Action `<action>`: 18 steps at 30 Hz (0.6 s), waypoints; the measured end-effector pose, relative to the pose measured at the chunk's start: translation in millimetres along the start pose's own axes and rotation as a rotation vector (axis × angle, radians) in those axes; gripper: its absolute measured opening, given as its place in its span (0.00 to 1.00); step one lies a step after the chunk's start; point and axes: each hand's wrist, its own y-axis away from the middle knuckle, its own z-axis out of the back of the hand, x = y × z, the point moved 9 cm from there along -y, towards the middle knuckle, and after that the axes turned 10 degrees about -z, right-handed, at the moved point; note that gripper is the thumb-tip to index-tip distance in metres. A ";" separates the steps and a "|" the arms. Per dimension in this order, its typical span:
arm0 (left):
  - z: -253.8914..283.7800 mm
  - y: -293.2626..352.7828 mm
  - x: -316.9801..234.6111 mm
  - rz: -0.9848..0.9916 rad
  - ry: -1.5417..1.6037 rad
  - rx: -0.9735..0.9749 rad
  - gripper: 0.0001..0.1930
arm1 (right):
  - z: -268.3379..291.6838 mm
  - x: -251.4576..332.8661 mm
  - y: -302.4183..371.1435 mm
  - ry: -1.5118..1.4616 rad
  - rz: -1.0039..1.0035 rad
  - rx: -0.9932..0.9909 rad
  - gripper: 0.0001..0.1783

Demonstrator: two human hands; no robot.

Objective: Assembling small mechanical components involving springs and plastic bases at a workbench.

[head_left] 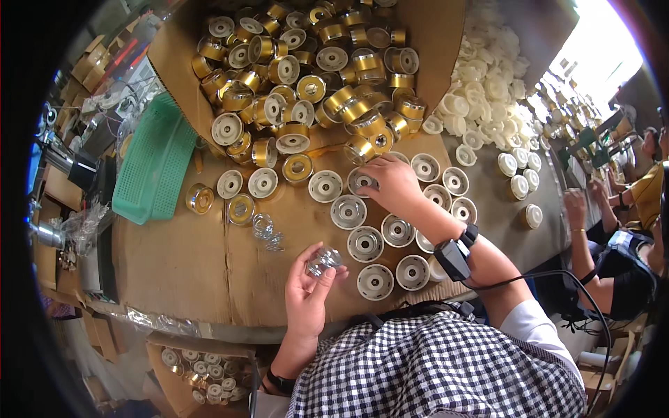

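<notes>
Reaching fwd, right hand sits palm-down on a round silver-white spool at the far end of the laid-out batch, fingers curled over its rim, closed onto it. Left hand is nearer the body, fingers pinched together on a small clear shiny part, held up off the cardboard-covered worktop. Key relation: that spool lies up and to the right of the clear part, w/ more flat-lying spools btwn them, faces up, so no long axis to speak of. Right hand's already on it; left is well apart. A loose heap of similar clear parts lies just ahead-left of the left hand. Beyond, an open carton brims w/ gold-banded spools; green basket off left.
</notes>
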 end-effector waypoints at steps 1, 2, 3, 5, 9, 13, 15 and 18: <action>0.4 -1.1 0.1 0.001 -0.003 -0.009 0.22 | -0.2 3.3 1.1 -0.006 0.005 0.006 0.22; -0.4 -3.9 -6.5 -0.079 -0.060 -0.011 0.23 | 8.0 7.0 6.3 -0.001 0.021 -0.055 0.22; -0.4 -5.2 -13.1 -0.157 -0.117 -0.009 0.25 | 20.5 15.8 12.2 0.006 0.035 -0.118 0.22; 13.5 -4.5 -6.9 -0.199 -0.156 -0.021 0.25 | 40.7 46.3 25.8 -0.071 0.084 -0.172 0.23; -1.7 -9.9 -20.8 -0.297 -0.183 0.029 0.26 | 21.8 76.1 57.3 -0.689 -0.092 0.443 0.26; -5.1 -6.0 -34.0 -0.446 -0.407 0.081 0.24 | 24.5 77.2 71.5 -0.690 -0.181 0.481 0.26; -6.6 -5.4 -38.0 -0.458 -0.513 0.097 0.19 | 28.6 77.8 74.4 -0.708 -0.165 0.466 0.25; 13.4 -5.6 -7.5 -0.174 -0.160 -0.046 0.15 | 33.6 81.0 83.1 -0.601 -0.081 0.433 0.25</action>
